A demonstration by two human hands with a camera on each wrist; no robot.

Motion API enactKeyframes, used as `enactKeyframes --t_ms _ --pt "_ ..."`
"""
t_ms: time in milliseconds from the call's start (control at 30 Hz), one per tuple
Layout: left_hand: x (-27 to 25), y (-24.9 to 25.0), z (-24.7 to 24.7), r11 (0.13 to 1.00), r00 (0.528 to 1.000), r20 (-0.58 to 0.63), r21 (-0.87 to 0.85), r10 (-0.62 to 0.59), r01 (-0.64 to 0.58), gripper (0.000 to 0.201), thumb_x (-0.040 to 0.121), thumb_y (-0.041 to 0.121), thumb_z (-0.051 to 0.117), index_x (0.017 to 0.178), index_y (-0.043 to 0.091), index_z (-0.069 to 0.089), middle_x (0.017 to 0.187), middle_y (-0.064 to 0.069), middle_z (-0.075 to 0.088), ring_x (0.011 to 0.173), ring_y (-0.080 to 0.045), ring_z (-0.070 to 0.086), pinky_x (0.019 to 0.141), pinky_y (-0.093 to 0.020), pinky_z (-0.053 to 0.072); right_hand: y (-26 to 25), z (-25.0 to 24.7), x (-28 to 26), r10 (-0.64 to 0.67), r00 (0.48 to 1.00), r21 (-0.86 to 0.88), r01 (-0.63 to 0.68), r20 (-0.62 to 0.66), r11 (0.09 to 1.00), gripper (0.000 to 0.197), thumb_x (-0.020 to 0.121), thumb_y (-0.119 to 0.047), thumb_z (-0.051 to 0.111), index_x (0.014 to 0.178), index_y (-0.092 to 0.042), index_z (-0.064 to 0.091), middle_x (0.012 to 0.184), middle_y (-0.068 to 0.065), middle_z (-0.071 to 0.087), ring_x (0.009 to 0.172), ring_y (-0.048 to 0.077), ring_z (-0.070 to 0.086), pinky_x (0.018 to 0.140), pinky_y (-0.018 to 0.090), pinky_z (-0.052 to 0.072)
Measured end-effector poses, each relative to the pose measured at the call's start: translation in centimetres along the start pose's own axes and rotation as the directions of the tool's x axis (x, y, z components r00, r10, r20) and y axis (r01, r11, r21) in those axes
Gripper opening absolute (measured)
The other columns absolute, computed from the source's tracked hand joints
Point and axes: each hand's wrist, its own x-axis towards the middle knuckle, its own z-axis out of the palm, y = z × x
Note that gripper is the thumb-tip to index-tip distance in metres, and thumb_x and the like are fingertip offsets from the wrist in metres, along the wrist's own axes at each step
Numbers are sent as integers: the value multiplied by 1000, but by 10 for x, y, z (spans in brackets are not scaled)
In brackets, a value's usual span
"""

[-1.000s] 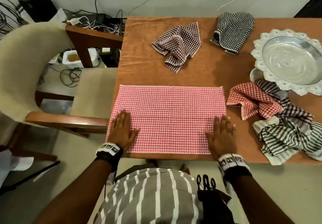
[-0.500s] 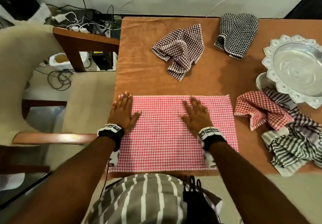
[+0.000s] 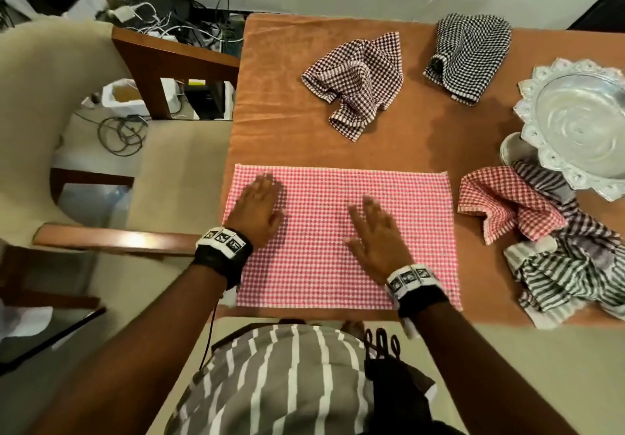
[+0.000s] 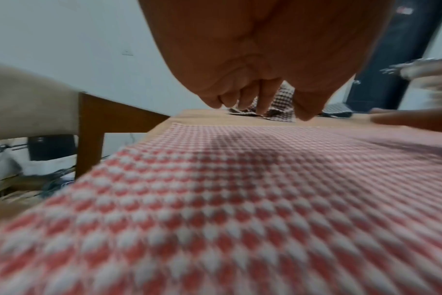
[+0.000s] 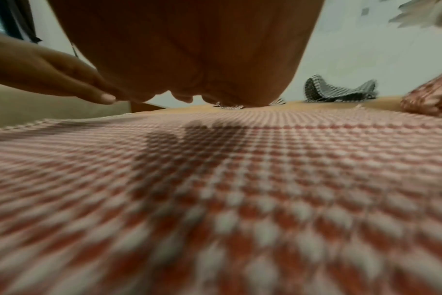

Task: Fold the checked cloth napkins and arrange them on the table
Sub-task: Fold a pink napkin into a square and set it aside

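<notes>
A pink-and-white checked napkin [image 3: 416,231] lies flat as a wide rectangle at the table's near edge. My left hand [image 3: 258,203] is spread over its far left part, fingers straight. My right hand [image 3: 375,231] is spread flat over its middle. In the wrist views both palms hover just above the pink checks [image 4: 240,199] [image 5: 240,179], left hand [image 4: 255,103], right hand [image 5: 189,99]. A crumpled brown checked napkin [image 3: 355,79] and a black checked napkin [image 3: 468,52] lie at the far side. A crumpled red checked napkin [image 3: 504,204] sits to the right.
A silver scalloped tray [image 3: 581,123] stands at the right edge, with striped cloths [image 3: 575,272] heaped in front of it. The table [image 3: 277,130] is covered in orange cloth. A cream armchair [image 3: 50,103] stands left of the table, cables on the floor behind.
Both hands slid away from the napkin's near corners toward its far side; the right hand moved left to the middle, the left hand onto the far left part.
</notes>
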Motion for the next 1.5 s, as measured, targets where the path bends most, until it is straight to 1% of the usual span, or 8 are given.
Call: enactKeyframes --t_ms 167,433,567,733,867,1133,1333,1500 --pt "-45 21 51 975 963 217 117 159 -188 85 90 69 12 159 22 -4 166 -3 -12 153 -20 -12 125 -43 1 16 33 -44 4 999 -77 -1 36 997 76 97 -69 7 159 -31 -14 166 -1 -24 153 18 -22 126 46 -4" --pt "-150 -26 81 971 984 71 164 163 -173 94 90 77 33 160 22 0 168 -2 -7 154 -20 -8 124 -38 -8 112 53 -155 -58 998 -122 54 -34 991 90 95 -74 26 162 -18 3 170 2 -3 157 19 -3 126 46 10" --pt "-175 -38 76 980 985 56 103 165 -170 77 95 70 26 158 25 24 166 -1 16 153 -21 15 120 -50 21 136 56 -184 -138 979 17 142 -152 990 59 106 -48 29 158 -19 30 166 3 24 152 22 25 118 51 32" --pt "-192 -44 62 983 981 -104 -66 162 -169 41 95 32 55 133 20 63 151 -2 47 143 -23 38 115 -46 34 150 46 -193 -174 927 92 215 -331 972 42 101 -21 44 139 -9 59 148 8 53 136 24 47 121 26 25" --pt "-197 -48 56 996 982 -171 -19 84 -88 44 83 -8 71 118 18 73 144 -8 54 134 -32 45 106 -49 38 162 43 -190 -176 929 81 213 -324 974 40 94 -3 57 133 -8 65 143 9 58 131 28 50 112 40 40" --pt "-192 -29 51 997 969 -235 -35 -79 73 25 87 2 69 111 10 67 130 -14 61 122 -37 50 98 -59 48 162 35 -180 -140 919 33 163 -369 986 32 99 -28 47 109 -6 68 129 12 65 113 31 59 97 44 50" --pt "-191 -19 42 943 947 -198 -270 -252 195 33 100 15 52 105 47 47 121 -10 60 113 -28 55 96 -46 48 175 43 -188 -156 936 70 187 -315 980 37 99 -35 50 127 -13 64 140 8 59 124 29 55 105 43 45" --pt "-192 -15 41 970 976 -95 -168 -195 178 33 93 1 60 119 23 59 132 -10 57 120 -33 55 97 -46 49 171 30 -181 -150 902 56 188 -404 981 32 98 -26 49 111 -8 72 121 12 69 110 26 57 88 49 54"
